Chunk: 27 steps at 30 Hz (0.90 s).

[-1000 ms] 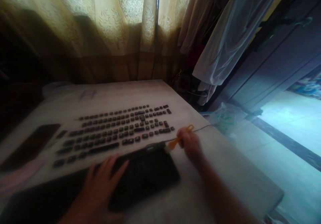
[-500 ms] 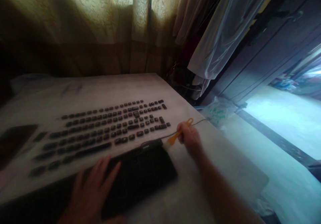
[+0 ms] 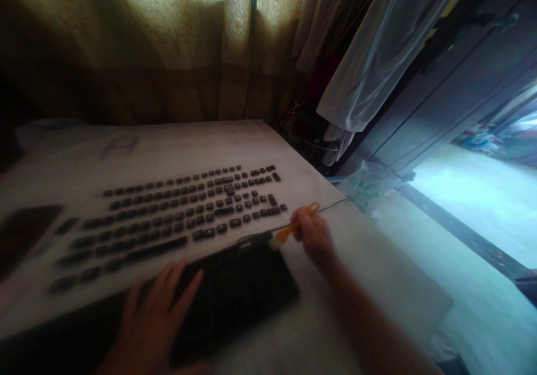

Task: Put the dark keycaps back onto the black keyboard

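A black keyboard base [image 3: 239,285] lies along the near side of the white table. My left hand [image 3: 155,313] rests on it with the fingers spread. My right hand [image 3: 312,232] is closed around the handle of a small brush [image 3: 288,232] in yellow-orange plastic. Its pale bristles are at the base's far right corner, by the cable end. Beyond the base, loose black keycaps [image 3: 222,211] are laid out in rows, with a long space bar [image 3: 156,250] nearest to my left hand.
A thin cable [image 3: 333,204] runs from the base to the table's right edge. At the left lies a dark flat object [image 3: 29,229]. Curtains [image 3: 168,39] hang behind the table [image 3: 176,140]; hanging clothes [image 3: 364,78] and a clear plastic bag [image 3: 364,184] are on the right.
My right hand has shifted slightly left with the brush, bringing the bristles over the base's corner. My left hand stays in place on the base.
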Each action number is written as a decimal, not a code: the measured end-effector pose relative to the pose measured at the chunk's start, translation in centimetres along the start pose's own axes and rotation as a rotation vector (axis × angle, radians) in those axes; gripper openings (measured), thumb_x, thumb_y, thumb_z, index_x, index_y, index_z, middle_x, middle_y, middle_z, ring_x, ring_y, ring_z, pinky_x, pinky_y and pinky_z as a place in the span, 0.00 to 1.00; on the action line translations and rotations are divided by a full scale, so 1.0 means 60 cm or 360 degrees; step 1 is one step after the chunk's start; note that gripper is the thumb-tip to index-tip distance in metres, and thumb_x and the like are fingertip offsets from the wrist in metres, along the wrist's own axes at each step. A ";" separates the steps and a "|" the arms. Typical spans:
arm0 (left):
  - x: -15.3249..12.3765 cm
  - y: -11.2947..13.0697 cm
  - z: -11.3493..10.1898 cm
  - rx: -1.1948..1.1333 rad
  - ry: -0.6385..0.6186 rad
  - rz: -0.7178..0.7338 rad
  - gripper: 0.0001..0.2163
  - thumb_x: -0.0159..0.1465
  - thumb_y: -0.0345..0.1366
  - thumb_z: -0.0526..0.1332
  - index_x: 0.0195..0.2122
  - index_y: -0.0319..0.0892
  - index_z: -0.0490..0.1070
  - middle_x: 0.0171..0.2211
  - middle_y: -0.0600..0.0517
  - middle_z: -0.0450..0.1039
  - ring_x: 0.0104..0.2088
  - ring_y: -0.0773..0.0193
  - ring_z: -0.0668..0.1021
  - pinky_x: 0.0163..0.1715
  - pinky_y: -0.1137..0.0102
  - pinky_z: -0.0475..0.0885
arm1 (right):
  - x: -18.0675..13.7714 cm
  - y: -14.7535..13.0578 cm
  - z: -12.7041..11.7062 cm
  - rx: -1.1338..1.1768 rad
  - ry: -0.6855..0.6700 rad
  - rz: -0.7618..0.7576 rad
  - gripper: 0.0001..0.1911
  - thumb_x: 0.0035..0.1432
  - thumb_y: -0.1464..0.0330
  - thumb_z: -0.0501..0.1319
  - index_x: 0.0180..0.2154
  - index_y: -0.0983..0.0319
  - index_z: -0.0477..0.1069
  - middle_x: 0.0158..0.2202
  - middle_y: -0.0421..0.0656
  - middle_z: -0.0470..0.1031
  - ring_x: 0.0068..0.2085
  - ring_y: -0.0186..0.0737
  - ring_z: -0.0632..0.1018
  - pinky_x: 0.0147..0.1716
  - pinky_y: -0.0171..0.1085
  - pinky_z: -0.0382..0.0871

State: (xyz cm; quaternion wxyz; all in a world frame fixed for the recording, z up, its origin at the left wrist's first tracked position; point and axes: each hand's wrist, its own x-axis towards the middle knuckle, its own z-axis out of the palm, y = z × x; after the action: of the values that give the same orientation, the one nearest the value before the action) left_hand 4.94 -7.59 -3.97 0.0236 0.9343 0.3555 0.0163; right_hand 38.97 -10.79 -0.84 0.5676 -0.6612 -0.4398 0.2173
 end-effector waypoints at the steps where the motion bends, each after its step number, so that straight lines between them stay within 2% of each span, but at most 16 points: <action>1: 0.001 0.001 0.000 0.0014 0.0015 -0.0016 0.46 0.47 0.53 0.67 0.67 0.50 0.54 0.69 0.41 0.45 0.66 0.39 0.56 0.64 0.44 0.41 | -0.002 -0.002 0.001 -0.0018 -0.0047 -0.0028 0.18 0.64 0.58 0.52 0.27 0.60 0.67 0.15 0.34 0.64 0.17 0.31 0.67 0.18 0.30 0.61; 4: 0.003 0.003 -0.002 0.0029 0.0023 -0.0034 0.46 0.46 0.53 0.67 0.66 0.50 0.55 0.69 0.41 0.45 0.66 0.40 0.56 0.64 0.44 0.41 | -0.009 -0.009 0.003 0.0042 -0.0097 -0.0059 0.19 0.65 0.59 0.51 0.25 0.60 0.67 0.14 0.34 0.62 0.16 0.31 0.66 0.17 0.30 0.60; 6: 0.003 0.004 -0.004 0.0013 -0.0008 -0.0021 0.45 0.47 0.54 0.66 0.67 0.51 0.54 0.69 0.42 0.45 0.66 0.40 0.56 0.64 0.44 0.42 | -0.012 -0.010 0.003 0.0084 -0.0013 -0.0081 0.20 0.66 0.59 0.50 0.26 0.60 0.67 0.14 0.33 0.62 0.16 0.31 0.66 0.17 0.30 0.60; 9: 0.003 0.007 -0.003 0.0012 -0.0012 -0.0051 0.45 0.47 0.55 0.66 0.66 0.50 0.55 0.69 0.42 0.46 0.66 0.40 0.56 0.64 0.44 0.42 | -0.014 -0.006 0.001 -0.0010 0.0128 -0.0183 0.19 0.66 0.59 0.49 0.28 0.60 0.68 0.15 0.34 0.64 0.17 0.32 0.68 0.18 0.30 0.62; 13: 0.002 0.008 0.002 0.0022 0.0041 -0.0084 0.46 0.44 0.53 0.67 0.65 0.49 0.58 0.69 0.42 0.46 0.66 0.39 0.56 0.64 0.44 0.39 | -0.016 -0.001 -0.002 -0.0176 0.0100 -0.0309 0.18 0.68 0.61 0.49 0.30 0.60 0.69 0.17 0.36 0.67 0.19 0.33 0.70 0.19 0.31 0.64; 18: 0.006 0.013 -0.008 0.0017 -0.0042 -0.0068 0.44 0.46 0.54 0.66 0.65 0.49 0.59 0.69 0.41 0.47 0.66 0.39 0.56 0.64 0.44 0.39 | -0.015 0.000 -0.006 -0.0286 -0.0086 -0.0483 0.16 0.68 0.64 0.49 0.32 0.60 0.71 0.19 0.36 0.69 0.21 0.33 0.73 0.23 0.31 0.67; 23: 0.011 0.035 -0.031 0.0056 -0.0029 -0.0165 0.42 0.45 0.52 0.66 0.63 0.45 0.63 0.68 0.39 0.50 0.66 0.40 0.56 0.64 0.46 0.38 | -0.004 0.001 -0.012 -0.0371 -0.0331 -0.0675 0.08 0.62 0.66 0.59 0.32 0.60 0.75 0.27 0.40 0.78 0.27 0.37 0.78 0.29 0.35 0.72; 27: 0.010 0.041 -0.037 0.0029 0.0027 -0.0150 0.41 0.47 0.50 0.66 0.63 0.45 0.63 0.68 0.40 0.50 0.66 0.39 0.57 0.64 0.46 0.39 | 0.001 -0.005 -0.021 -0.0307 -0.0521 -0.0690 0.06 0.61 0.67 0.61 0.34 0.58 0.77 0.32 0.42 0.80 0.33 0.39 0.79 0.31 0.36 0.74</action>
State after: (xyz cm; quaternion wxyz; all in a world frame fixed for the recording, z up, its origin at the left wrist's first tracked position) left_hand 6.90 -8.97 -1.63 0.0129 0.9164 0.3995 0.0200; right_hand 39.88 -11.45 -0.21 0.4566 -0.5587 -0.6755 0.1519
